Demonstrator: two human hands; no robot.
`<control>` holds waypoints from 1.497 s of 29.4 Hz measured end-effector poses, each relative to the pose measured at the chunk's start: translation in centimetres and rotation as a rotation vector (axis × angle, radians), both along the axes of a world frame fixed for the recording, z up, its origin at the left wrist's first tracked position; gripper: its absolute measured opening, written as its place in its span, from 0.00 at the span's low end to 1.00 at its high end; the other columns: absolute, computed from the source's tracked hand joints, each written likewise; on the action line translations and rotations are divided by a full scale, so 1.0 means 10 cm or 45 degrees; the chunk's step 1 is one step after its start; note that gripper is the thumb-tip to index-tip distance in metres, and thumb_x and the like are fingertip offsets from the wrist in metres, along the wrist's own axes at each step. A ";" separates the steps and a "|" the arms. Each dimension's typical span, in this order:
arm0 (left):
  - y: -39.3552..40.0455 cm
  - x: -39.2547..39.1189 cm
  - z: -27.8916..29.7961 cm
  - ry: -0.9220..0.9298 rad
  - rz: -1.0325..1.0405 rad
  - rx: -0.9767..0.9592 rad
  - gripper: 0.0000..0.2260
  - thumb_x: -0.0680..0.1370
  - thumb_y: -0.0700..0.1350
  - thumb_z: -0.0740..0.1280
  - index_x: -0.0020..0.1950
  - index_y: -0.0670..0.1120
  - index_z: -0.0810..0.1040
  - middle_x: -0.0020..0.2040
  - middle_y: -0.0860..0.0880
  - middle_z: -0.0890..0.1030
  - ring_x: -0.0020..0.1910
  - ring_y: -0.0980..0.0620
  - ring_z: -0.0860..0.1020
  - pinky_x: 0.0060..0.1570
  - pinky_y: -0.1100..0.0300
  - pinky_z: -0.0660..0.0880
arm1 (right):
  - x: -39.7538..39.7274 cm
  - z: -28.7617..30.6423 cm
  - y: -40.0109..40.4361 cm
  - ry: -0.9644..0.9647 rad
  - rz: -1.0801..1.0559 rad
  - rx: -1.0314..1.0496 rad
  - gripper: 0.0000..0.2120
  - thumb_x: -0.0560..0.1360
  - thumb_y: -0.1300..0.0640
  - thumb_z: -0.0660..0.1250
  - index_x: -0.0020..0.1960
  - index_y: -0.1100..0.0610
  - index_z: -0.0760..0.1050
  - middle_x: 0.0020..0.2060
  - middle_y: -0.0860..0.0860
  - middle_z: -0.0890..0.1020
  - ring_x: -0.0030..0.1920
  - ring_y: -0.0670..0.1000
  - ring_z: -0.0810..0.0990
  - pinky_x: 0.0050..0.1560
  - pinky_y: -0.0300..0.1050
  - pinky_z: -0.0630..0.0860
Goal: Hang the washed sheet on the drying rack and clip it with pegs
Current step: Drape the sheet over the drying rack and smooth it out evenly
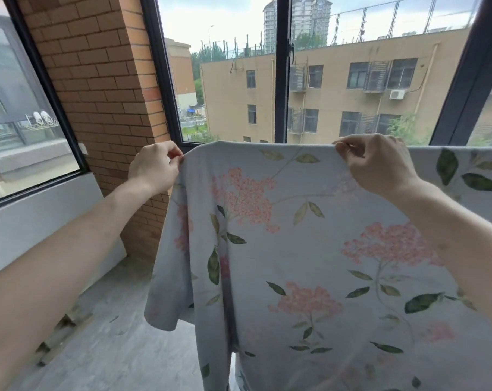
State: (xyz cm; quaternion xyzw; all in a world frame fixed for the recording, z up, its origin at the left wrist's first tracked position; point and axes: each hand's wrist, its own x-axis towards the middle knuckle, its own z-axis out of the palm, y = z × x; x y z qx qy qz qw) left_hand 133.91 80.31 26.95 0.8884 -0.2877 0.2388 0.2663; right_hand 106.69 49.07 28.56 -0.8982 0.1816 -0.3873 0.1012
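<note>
Both hands hold the floral sheet (pixel 295 249) along its top edge. Left hand (pixel 153 166), at 10 o'clock of the frame centre, pinches the sheet's left corner between thumb and fingers. Right hand (pixel 377 162), at 2 o'clock, pinches the upper fold with curled fingers. Sheet hangs draped before the window (pixel 284 80).

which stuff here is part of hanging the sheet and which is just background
Part of the job:
- floral sheet, draped over a line or bar it hides
- left hand, pinching its top corner
- right hand, pinching the top edge

Just there:
- brick pillar
- window frame
- concrete floor

No pegs are visible.
</note>
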 end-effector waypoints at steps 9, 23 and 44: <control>-0.29 0.18 0.57 -0.233 0.103 -0.097 0.05 0.82 0.43 0.66 0.53 0.48 0.81 0.55 0.45 0.84 0.53 0.40 0.80 0.44 0.51 0.73 | 0.04 0.05 -0.08 0.005 -0.031 0.036 0.20 0.82 0.42 0.63 0.49 0.56 0.85 0.34 0.54 0.85 0.37 0.57 0.82 0.40 0.48 0.78; -0.79 -0.51 0.30 0.002 -0.448 0.314 0.17 0.84 0.61 0.57 0.54 0.50 0.78 0.46 0.54 0.80 0.45 0.51 0.78 0.46 0.55 0.71 | 0.01 -0.11 0.03 -0.168 -0.019 -0.053 0.17 0.82 0.44 0.61 0.52 0.52 0.86 0.40 0.50 0.88 0.45 0.58 0.83 0.65 0.56 0.72; -0.99 -0.30 -0.03 -0.398 -0.451 0.068 0.24 0.83 0.67 0.55 0.45 0.48 0.75 0.39 0.52 0.76 0.41 0.48 0.72 0.54 0.51 0.69 | -0.96 -0.39 -1.45 -0.208 -0.850 0.027 0.38 0.79 0.28 0.42 0.38 0.57 0.74 0.35 0.62 0.80 0.41 0.66 0.80 0.53 0.64 0.78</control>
